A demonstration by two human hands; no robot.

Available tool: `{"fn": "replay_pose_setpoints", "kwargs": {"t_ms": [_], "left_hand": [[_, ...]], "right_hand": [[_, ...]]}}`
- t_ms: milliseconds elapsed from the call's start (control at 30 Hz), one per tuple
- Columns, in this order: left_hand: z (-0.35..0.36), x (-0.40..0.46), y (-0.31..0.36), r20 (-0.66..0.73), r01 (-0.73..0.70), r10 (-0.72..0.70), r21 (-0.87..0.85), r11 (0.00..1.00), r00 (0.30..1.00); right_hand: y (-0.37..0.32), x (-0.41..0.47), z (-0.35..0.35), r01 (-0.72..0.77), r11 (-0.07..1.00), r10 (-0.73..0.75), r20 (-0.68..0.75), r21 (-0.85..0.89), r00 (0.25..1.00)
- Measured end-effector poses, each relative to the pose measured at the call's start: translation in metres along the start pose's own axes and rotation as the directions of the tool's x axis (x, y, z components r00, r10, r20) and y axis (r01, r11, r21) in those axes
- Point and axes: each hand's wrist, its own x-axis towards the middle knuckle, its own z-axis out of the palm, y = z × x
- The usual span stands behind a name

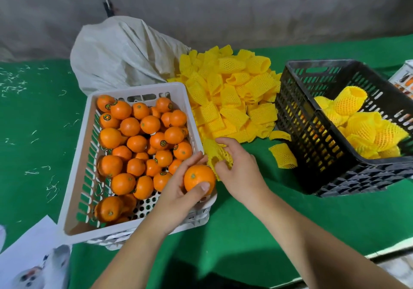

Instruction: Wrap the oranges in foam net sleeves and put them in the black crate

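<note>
Two hands meet — left hand [178, 186] fingers clamped on an orange [196, 178], right hand [237, 166] pinching a sleeve [215, 154]. White crate [76, 199] holds oranges; black crate [312, 145] — wrapped ones.

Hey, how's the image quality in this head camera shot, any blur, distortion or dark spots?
Head view: wide-angle bending curves the table edge and tilts the black crate; light is soft and even, without glare on the held orange; the left hand and right hand are sharp; a dark shadow lies between the forearms.

Bare orange [196, 178] beside open yellow sleeve [218, 154]
</note>
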Motion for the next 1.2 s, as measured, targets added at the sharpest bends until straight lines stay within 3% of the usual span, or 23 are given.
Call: {"fn": "replay_pose_setpoints", "kwargs": {"t_ms": [100, 200, 300, 467, 600, 700, 833, 967, 1033, 1200], "left_hand": [[0.0, -0.002, 0.003, -0.078, -0.009, 0.014, 0.064, 0.998, 0.997], [-0.001, -0.003, 0.004, -0.089, -0.019, 0.032, 0.135, 0.991, 0.996], [-0.001, -0.005, 0.0, -0.051, -0.06, 0.069, 0.168, 0.984, 0.996], [-0.004, 0.0, -0.005, -0.082, -0.07, 0.096, 0.277, 0.958, 0.992], [0.002, 0.005, -0.009, -0.106, -0.031, 0.067, 0.311, 0.95, 0.992], [0.009, 0.008, -0.011, -0.26, 0.02, 0.062, 0.301, 0.954, 0.964], [0.009, 0.012, -0.012, -0.395, 0.043, 0.041, 0.202, 0.979, 0.918], [0.002, 0.017, -0.009, -0.457, -0.044, -0.06, -0.214, 0.976, 0.887], [-0.003, 0.019, -0.007, -0.448, -0.037, -0.145, -0.372, 0.927, 0.882], [-0.004, 0.018, -0.003, -0.42, -0.023, -0.178, -0.431, 0.902, 0.89]], "right_hand": [[0.0, 0.009, -0.002, 0.105, 0.992, -0.112, -0.093, -0.073, 0.989], [-0.003, 0.018, 0.004, 0.058, 0.989, -0.086, -0.207, -0.137, 0.975], [-0.008, 0.026, 0.017, 0.058, 0.986, -0.075, -0.103, -0.157, 0.992], [-0.003, 0.04, 0.022, 0.054, 0.998, -0.05, 0.182, -0.019, 0.982], [0.0, 0.041, 0.012, -0.051, 0.997, 0.038, 0.235, 0.05, 0.971], [-0.008, 0.043, 0.0, -0.031, 0.999, 0.021, 0.264, 0.032, 0.964], [-0.022, 0.03, -0.009, 0.23, 0.961, -0.164, 0.355, -0.152, 0.92], [-0.043, 0.01, 0.003, 0.454, 0.865, -0.364, 0.356, -0.212, 0.861], [-0.047, 0.01, 0.01, 0.491, 0.818, -0.377, 0.365, -0.299, 0.851], [-0.044, 0.002, 0.019, 0.533, 0.765, -0.438, 0.315, -0.362, 0.842]]}}
